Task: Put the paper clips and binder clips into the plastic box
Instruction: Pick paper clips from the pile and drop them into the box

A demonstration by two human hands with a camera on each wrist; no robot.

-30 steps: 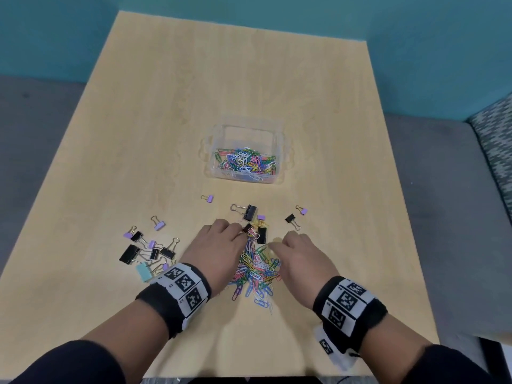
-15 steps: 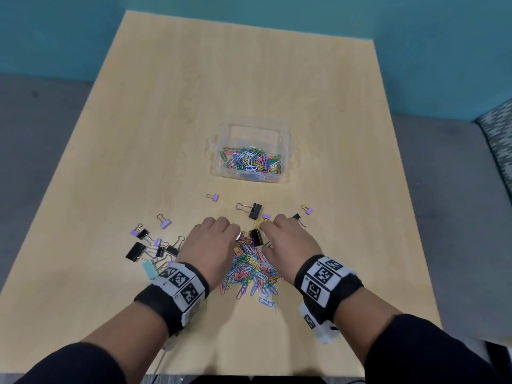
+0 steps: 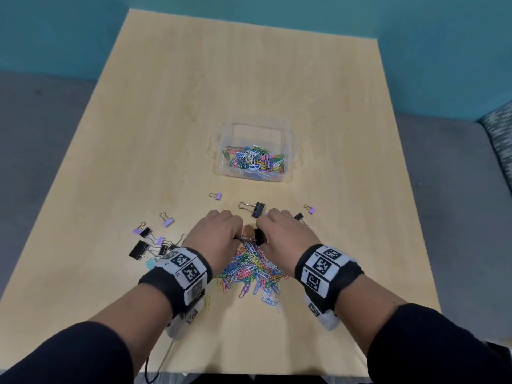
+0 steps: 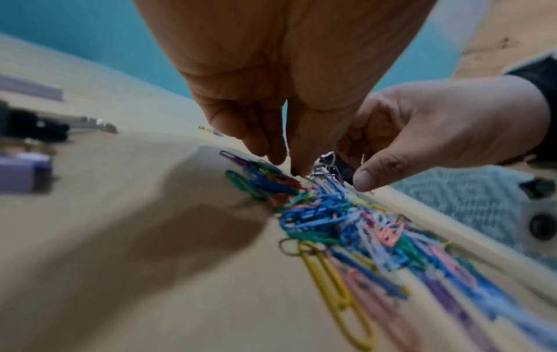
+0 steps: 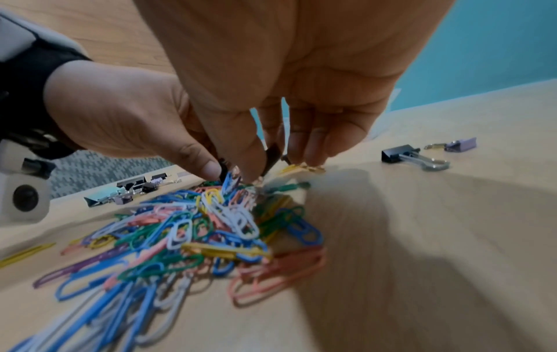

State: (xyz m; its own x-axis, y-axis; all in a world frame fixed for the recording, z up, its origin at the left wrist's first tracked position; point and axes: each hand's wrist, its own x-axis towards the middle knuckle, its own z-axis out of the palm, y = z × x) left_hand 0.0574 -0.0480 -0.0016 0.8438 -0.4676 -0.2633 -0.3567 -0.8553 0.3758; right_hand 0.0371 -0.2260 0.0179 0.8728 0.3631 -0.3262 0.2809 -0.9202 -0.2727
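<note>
Wooden desk (image 3: 166, 134) carries everything. Clear plastic box (image 3: 221, 169) sits abt mid-desk, a bit twd the right edge, w/ a layer of coloured paper clips (image 3: 253, 162) already inside. Loose pile of paper clips (image 3: 252, 273) lies near the near edge, centre, btwn both wrists.

Left hand (image 3: 214, 236) & right hand (image 3: 282, 234) meet at the far end of that pile, fingers curled down, tips nearly touching. Right hand pinches a black binder clip (image 3: 258, 236) btwn thumb & fingers; wrist views show its wire handles tangled w/ paper clips. Left hand's thumb & fingertips close on the same tangle at the wire end; exactly which piece it grips, can't tell.

Cluster of binder clips (image 3: 151, 243), black, purple & one mint, lies twd the left edge near the left wrist. Larger black binder clip w/ handles (image 3: 256, 212) sits just beyond the hands, box side. Small purple clips scattered: one (image 3: 217, 195) near the box front, one (image 3: 310, 209) twd the right edge, one (image 3: 167, 220) left of the hands.
</note>
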